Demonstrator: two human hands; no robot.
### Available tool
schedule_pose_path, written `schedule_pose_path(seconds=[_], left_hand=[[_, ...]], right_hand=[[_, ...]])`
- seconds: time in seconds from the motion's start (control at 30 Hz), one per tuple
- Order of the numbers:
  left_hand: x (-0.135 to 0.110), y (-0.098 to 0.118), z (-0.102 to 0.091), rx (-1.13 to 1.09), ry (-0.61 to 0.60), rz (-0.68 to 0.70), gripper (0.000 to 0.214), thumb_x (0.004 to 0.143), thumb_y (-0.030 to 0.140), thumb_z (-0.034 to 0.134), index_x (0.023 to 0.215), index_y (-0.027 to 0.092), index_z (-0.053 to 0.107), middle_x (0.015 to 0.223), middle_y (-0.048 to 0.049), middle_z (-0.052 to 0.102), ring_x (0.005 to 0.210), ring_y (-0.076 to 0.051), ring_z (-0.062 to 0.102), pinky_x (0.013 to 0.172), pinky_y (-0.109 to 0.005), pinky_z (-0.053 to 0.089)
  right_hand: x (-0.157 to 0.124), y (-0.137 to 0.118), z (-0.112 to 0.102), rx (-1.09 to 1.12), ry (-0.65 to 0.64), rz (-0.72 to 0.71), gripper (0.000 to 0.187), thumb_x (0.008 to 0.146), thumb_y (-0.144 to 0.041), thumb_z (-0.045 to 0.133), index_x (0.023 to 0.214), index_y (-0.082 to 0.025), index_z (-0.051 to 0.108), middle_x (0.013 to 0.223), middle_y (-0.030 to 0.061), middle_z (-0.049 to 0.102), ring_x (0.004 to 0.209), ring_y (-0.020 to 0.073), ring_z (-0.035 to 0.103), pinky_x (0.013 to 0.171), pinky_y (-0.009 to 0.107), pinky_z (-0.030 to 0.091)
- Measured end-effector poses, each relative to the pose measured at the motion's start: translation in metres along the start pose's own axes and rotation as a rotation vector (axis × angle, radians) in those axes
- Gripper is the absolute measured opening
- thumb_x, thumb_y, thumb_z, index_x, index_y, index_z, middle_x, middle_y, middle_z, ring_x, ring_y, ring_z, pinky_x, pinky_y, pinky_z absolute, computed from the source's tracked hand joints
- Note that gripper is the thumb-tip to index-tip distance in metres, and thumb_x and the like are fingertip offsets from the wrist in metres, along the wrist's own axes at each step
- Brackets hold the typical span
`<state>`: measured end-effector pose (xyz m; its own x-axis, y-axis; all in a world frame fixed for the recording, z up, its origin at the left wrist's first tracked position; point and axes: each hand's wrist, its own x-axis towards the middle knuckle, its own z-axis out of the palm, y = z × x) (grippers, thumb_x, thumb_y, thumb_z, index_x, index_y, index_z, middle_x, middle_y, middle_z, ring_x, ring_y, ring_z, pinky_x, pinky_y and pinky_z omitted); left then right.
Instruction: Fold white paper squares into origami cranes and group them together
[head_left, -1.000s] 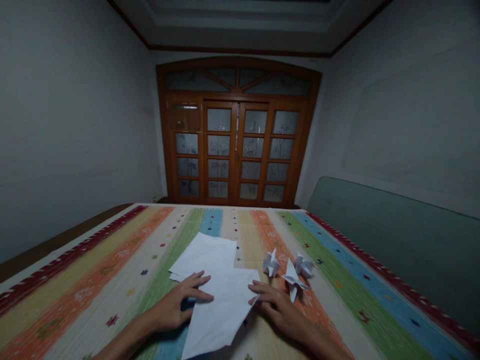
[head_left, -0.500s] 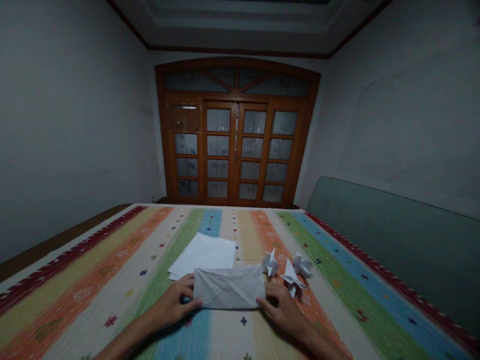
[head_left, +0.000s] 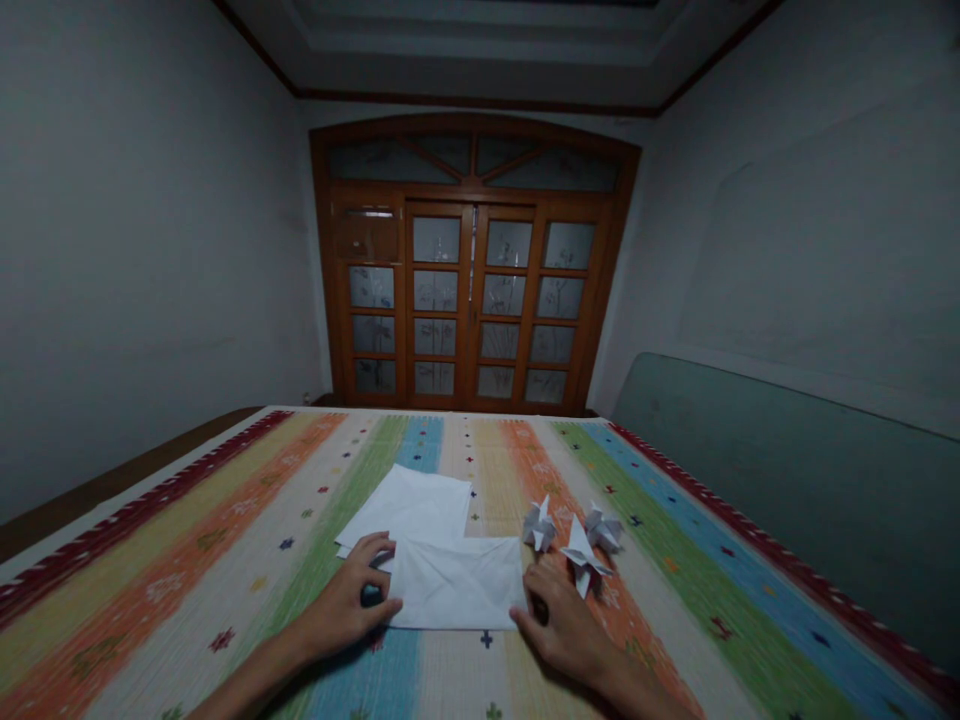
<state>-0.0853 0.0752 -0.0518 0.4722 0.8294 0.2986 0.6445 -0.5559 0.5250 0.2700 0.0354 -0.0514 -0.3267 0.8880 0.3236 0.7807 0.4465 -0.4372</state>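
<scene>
A folded sheet of white paper (head_left: 456,585), creased across its face, is spread between my hands as a wide rectangle. My left hand (head_left: 352,600) grips its left edge, the thumb in front at the lower corner. On the opposite side, my right hand (head_left: 559,620) has its thumb at the lower right corner and its fingers curled by the edge. Behind the folded sheet lies a small stack of flat white paper (head_left: 409,500), partly covered by it. Three folded paper cranes, a left one (head_left: 538,525), a front one (head_left: 583,560) and a rear one (head_left: 604,528), stand beyond my right hand.
A striped, patterned tablecloth (head_left: 262,520) covers the table. Along the right side runs a pale green panel (head_left: 750,430), perhaps a seat back. Wooden doors with glass panes (head_left: 469,300) stand beyond the table's far edge, between plain walls.
The folded sheet has come down slightly toward me and lies flatter, its face now brighter. Both hands keep their places at its sides, the fingers shifting a little.
</scene>
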Motion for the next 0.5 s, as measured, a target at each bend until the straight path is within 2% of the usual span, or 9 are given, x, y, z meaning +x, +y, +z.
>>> schedule_pose_path(seconds=[0.13, 0.3, 0.43, 0.5], left_hand=[[-0.001, -0.001, 0.003, 0.046, 0.015, 0.026, 0.027, 0.087, 0.042, 0.071, 0.069, 0.022, 0.067, 0.145, -0.01, 0.058, 0.143, -0.039, 0.04, 0.117, -0.056, 0.037], [-0.001, 0.016, -0.004, 0.086, -0.016, 0.052, 0.023, 0.081, 0.026, 0.074, 0.064, 0.021, 0.059, 0.138, -0.0101, 0.059, 0.136, -0.038, 0.045, 0.112, -0.052, 0.042], [-0.002, 0.03, -0.01, 0.078, 0.036, 0.045, 0.023, 0.078, 0.021, 0.075, 0.069, 0.022, 0.054, 0.122, -0.0092, 0.062, 0.12, -0.034, 0.055, 0.103, -0.046, 0.049], [-0.003, 0.032, -0.011, 0.086, 0.056, 0.062, 0.017, 0.08, 0.021, 0.073, 0.077, 0.023, 0.057, 0.123, -0.0094, 0.062, 0.119, -0.033, 0.056, 0.103, -0.046, 0.049]], right_hand=[[0.0, 0.0, 0.0, 0.004, 0.007, 0.033, 0.025, 0.084, -0.019, 0.062, 0.069, -0.023, 0.043, 0.082, 0.0066, 0.063, 0.081, 0.0249, 0.057, 0.075, 0.038, 0.046], [0.0, -0.001, -0.002, 0.002, 0.007, 0.024, 0.024, 0.082, -0.016, 0.062, 0.071, -0.023, 0.043, 0.083, 0.0066, 0.062, 0.083, 0.0255, 0.057, 0.075, 0.038, 0.047], [-0.002, -0.008, -0.006, 0.011, 0.02, 0.002, 0.011, 0.083, -0.013, 0.061, 0.087, -0.021, 0.054, 0.095, 0.0082, 0.063, 0.091, 0.0275, 0.059, 0.081, 0.041, 0.049], [-0.004, -0.012, -0.008, 0.006, 0.01, -0.049, 0.014, 0.086, -0.013, 0.059, 0.097, -0.02, 0.06, 0.105, 0.0101, 0.064, 0.1, 0.0292, 0.059, 0.089, 0.044, 0.049]])
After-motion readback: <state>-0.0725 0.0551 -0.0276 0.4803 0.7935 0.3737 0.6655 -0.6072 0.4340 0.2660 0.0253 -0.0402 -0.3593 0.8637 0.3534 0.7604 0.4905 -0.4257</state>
